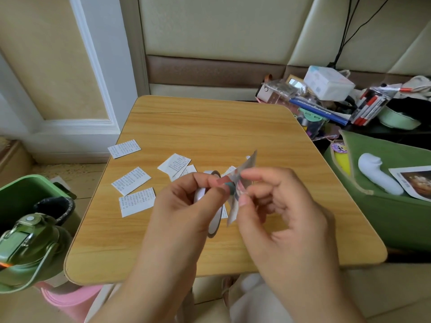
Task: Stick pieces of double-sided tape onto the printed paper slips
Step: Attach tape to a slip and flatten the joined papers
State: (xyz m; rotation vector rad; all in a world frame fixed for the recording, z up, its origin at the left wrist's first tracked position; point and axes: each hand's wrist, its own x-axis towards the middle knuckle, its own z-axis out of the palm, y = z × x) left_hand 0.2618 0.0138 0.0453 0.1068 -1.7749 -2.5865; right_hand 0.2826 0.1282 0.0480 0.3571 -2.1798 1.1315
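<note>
The roll of double-sided tape [213, 206] is held on edge above the near middle of the bench [233, 127], gripped by the left hand [186, 206] with thumb and fingers curled round its rim. Just beside it, a thin, shiny, partly see-through piece [241, 183], blurred in the head view, is pinched by the right hand [275, 206] between thumb and forefinger; whether it is a pulled length of tape, a backing strip or a wrapper cannot be told. The two hands meet at this piece, fingertips almost touching.

The printed paper slips [130, 180] lie flat on the bench: three towards the left edge, one further back, a small overlapping pile behind the hands, and one or two partly hidden under the roll.

Several risks are judged from this. If the piece is adhesive, it could fold on itself or cling to the fingertips, since it is held in the air with nothing under it. A tear made without tension could come off ragged or too long for a slip. The slips are light and loose, so one could be lifted or dragged when tape is pressed down with no finger holding it. The slips hidden beneath the hands could be creased or stuck by accident if the roll is lowered onto them.

Beyond the bench, a green bottle [28, 248] stands low at the left and a green pouch [384, 206] lies at the right, with cluttered stationery [326, 101] behind it.
</note>
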